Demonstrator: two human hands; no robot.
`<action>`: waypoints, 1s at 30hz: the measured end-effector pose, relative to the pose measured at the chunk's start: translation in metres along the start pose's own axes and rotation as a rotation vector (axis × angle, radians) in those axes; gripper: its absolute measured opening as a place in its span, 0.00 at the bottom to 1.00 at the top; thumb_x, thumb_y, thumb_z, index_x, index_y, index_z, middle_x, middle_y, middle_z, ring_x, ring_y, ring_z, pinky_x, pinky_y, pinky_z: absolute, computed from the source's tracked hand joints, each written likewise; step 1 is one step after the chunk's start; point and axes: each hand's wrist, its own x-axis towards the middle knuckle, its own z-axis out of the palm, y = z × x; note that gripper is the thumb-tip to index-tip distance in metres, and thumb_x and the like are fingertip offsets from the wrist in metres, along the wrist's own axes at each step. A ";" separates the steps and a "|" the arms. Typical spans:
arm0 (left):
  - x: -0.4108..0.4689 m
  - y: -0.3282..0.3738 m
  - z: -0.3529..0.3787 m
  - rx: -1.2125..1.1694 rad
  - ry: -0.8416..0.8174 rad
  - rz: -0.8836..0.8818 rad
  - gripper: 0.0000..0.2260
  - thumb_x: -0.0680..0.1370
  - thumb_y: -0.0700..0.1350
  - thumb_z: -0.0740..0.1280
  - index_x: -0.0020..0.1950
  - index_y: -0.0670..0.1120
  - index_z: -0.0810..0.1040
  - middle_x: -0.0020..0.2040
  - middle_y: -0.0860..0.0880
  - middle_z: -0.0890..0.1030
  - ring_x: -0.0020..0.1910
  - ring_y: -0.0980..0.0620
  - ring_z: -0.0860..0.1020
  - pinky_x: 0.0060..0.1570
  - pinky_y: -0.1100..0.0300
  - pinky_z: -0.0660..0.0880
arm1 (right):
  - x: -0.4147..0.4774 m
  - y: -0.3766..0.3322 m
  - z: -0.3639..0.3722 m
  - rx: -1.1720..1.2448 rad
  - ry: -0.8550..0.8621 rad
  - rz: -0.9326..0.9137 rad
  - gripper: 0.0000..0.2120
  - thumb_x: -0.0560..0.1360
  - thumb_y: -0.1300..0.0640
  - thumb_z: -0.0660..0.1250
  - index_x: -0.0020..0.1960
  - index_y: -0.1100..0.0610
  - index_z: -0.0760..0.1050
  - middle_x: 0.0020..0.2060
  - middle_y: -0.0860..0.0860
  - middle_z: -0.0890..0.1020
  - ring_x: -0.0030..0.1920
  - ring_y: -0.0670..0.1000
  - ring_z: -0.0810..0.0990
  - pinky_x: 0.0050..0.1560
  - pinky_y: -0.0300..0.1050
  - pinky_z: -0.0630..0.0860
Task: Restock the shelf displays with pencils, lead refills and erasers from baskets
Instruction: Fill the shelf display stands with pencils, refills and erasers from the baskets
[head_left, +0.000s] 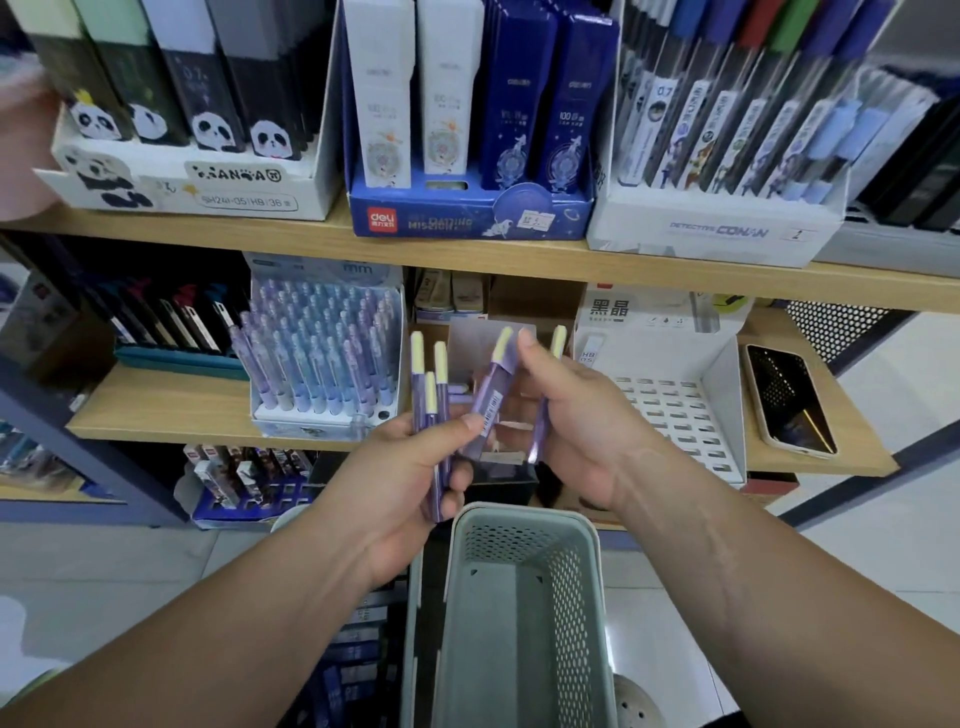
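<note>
Purple tubes with pale yellow caps are divided between both hands; whether they are pencils or lead refills cannot be told. The left hand (410, 467) is curled round a bundle (418, 379) of about three, caps up. The right hand (576, 415) holds two more: one tube (496, 387) pinched under the thumb, a second tube (548, 405) running behind the fingers. The hands are near each other, just above the far rim of a grey-green basket (522, 512).

Step in hand, as judged: sorting stock for a purple display box (467, 340) directly beyond the hands.

Recommendation: keep the caps uppermost and aligned, feed tubes one at a time from the right hand, and keep the left grip firm, since the bundle fans out at the top and a loose tube would drop to the basket or the floor.

Clearances: the upper shelf board (519, 254) overhangs above and beyond both hands, limiting lift. A full pencil stand (322, 358) sits beyond the left hand on its outer side, with tops liable to be knocked. A white tiered tray (675, 410) lies just outside the right hand, and a phone (789, 400) sits further out near the shelf edge. Open room lies toward the body, over the basket.
</note>
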 end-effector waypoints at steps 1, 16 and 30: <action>0.001 0.002 -0.003 -0.027 0.002 -0.010 0.11 0.74 0.41 0.72 0.56 0.42 0.79 0.38 0.47 0.82 0.26 0.55 0.70 0.20 0.65 0.63 | 0.000 -0.003 -0.004 0.013 -0.003 -0.002 0.25 0.75 0.40 0.69 0.62 0.58 0.80 0.53 0.58 0.86 0.47 0.54 0.84 0.56 0.55 0.79; -0.001 0.001 -0.013 0.098 -0.003 0.002 0.07 0.78 0.41 0.69 0.55 0.44 0.77 0.41 0.44 0.84 0.27 0.54 0.70 0.21 0.64 0.65 | 0.008 -0.011 -0.003 -0.105 0.073 -0.051 0.03 0.77 0.59 0.71 0.47 0.52 0.82 0.25 0.51 0.72 0.23 0.47 0.64 0.26 0.39 0.61; 0.007 0.007 -0.034 0.078 0.210 -0.019 0.13 0.77 0.44 0.72 0.60 0.42 0.79 0.44 0.46 0.85 0.27 0.55 0.71 0.22 0.64 0.66 | 0.022 -0.034 -0.025 -0.761 0.332 -0.431 0.06 0.77 0.59 0.67 0.49 0.49 0.78 0.39 0.49 0.81 0.34 0.51 0.78 0.35 0.45 0.75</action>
